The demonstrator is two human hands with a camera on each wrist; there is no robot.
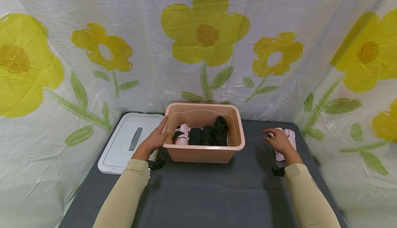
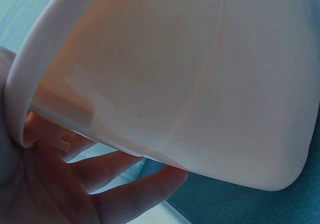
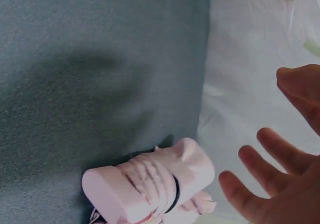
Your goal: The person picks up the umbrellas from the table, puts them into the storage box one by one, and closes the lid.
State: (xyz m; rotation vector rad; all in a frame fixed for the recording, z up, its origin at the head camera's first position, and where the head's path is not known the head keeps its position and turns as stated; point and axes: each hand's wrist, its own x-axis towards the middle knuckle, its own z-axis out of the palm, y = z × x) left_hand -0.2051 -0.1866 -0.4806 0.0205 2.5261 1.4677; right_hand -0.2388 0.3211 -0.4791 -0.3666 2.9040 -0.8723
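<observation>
The left hand (image 1: 152, 141) gripped the left rim of the peach box (image 1: 198, 157), thumb over the lip and fingers spread beneath, likely to steady it. The box was by the middle of the table's (image 1: 198, 197) far edge, three dark rolls (image 1: 207, 135) and one pink roll (image 1: 184, 137) lined along its near wall, perhaps to save room. The lid (image 1: 119, 141) lay at the far left corner, seemingly to leave access from above. Near the far right corner, the right hand (image 1: 280, 143) hovered, fingers parted and holding nothing, by a pink bundle (image 3: 150, 186) (a dark band (image 3: 174, 193) circled it, probably keeping it rolled).
</observation>
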